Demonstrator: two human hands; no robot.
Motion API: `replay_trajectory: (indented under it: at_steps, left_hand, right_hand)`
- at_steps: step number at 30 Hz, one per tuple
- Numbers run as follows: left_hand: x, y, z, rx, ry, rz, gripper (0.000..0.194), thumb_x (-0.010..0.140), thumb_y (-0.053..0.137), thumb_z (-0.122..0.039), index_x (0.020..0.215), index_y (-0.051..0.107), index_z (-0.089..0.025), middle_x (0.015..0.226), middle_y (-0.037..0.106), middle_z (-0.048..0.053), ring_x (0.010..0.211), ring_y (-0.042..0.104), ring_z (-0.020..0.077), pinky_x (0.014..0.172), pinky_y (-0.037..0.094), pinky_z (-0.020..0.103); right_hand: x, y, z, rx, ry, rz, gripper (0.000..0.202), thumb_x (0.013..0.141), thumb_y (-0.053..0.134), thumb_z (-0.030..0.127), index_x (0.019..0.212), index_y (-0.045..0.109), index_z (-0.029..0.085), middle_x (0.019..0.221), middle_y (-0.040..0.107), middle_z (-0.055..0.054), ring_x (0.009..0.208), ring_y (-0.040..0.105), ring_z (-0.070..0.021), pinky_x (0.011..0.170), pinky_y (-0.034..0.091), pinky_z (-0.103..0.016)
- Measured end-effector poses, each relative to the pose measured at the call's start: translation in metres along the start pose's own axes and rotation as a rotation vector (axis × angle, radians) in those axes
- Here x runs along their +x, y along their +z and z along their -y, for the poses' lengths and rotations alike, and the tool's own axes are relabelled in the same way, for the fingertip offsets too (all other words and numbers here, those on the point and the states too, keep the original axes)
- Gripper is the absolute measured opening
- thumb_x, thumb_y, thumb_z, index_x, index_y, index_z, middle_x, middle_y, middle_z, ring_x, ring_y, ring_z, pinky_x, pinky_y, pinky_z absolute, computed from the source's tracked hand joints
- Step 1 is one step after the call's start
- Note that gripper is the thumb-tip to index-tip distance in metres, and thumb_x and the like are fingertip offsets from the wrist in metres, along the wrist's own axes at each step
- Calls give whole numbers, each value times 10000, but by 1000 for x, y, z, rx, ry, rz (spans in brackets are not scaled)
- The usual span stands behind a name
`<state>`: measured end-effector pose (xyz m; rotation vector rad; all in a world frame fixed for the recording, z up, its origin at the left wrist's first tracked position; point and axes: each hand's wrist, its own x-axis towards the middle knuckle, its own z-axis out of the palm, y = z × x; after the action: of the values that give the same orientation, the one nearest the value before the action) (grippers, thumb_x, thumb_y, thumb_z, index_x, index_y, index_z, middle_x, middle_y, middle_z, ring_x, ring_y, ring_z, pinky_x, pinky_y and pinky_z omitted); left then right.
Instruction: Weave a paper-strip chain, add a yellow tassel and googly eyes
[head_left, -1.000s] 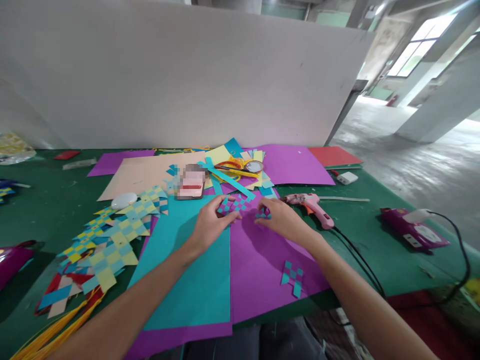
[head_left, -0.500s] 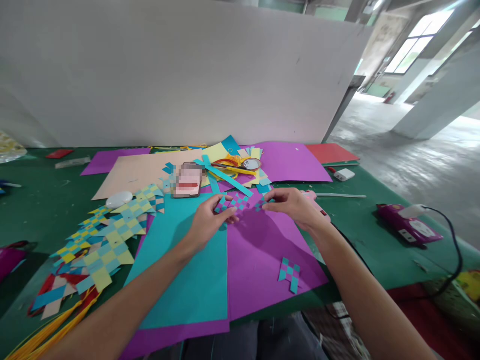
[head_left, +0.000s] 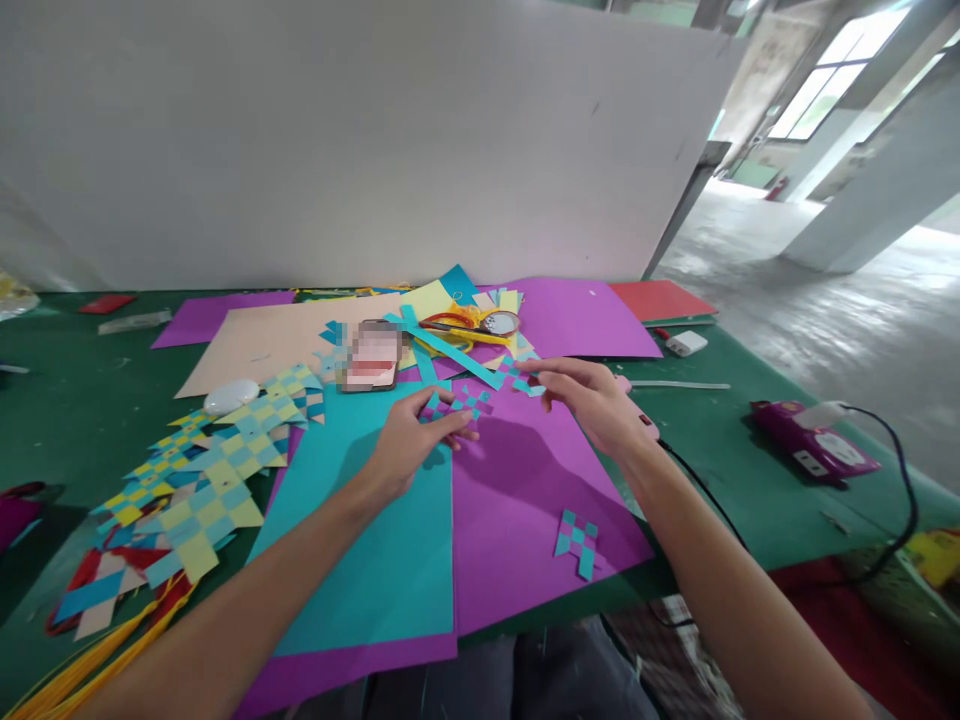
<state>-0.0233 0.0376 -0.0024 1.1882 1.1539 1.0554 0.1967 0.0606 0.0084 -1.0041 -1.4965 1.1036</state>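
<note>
Between the thumb and fingers of my left hand [head_left: 409, 440] is a small woven paper piece [head_left: 466, 400] in purple and teal checks. My right hand [head_left: 589, 395] has its fingertips on a second checked piece [head_left: 513, 376], just right of the first and apart from it; its grip is partly hidden. Both hands are over the teal sheet [head_left: 367, 540] and the purple sheet [head_left: 510, 540]. A third purple and teal woven piece [head_left: 577, 543] lies on the purple sheet near the front edge.
Several yellow and blue woven pieces [head_left: 244, 455] lie at left, with a white oval object [head_left: 231, 397] and yellow tassels [head_left: 112, 655]. Behind my hands are a phone [head_left: 373, 355], teal strips [head_left: 454, 350] and scissors [head_left: 457, 322]. A purple power strip [head_left: 810, 445] stands at right.
My right hand has moved up and slightly left with its woven piece, which shows more now. My left hand and its piece have shifted a little left.
</note>
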Motion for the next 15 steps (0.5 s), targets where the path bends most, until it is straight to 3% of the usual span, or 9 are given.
replay_trajectory:
  at_steps: [3,7,12,15]
  left_hand:
    - [0,0,0,-42,-22,24,270,708,754,-281,801,521,-180,592,703,4,612,706,182,542,487,231]
    - [-1,1,1,-84,-39,46,300,722,743,-270,902,520,-182,616,715,6,623,709,184,565,499,242]
    - [-2,2,2,-65,-56,61,315,729,741,-277,925,519,-169,650,733,32,632,707,191,591,507,260]
    - [-3,4,1,-58,-89,64,319,724,741,-271,928,521,-164,640,731,34,630,704,193,595,507,266]
  right_hand:
    - [-1,6,0,-4,15,-16,177,734,715,333,827,706,182,671,618,5,546,458,-80,519,380,-244]
    - [-1,12,-1,54,27,22,410,696,758,313,1071,638,196,614,532,63,532,444,-72,515,349,-235]
    - [-2,17,-7,36,41,23,303,701,754,341,914,620,172,572,536,61,522,463,-75,510,334,-237]
    - [-3,19,-8,6,49,71,309,715,743,355,916,589,180,573,564,54,530,498,-86,513,346,-236]
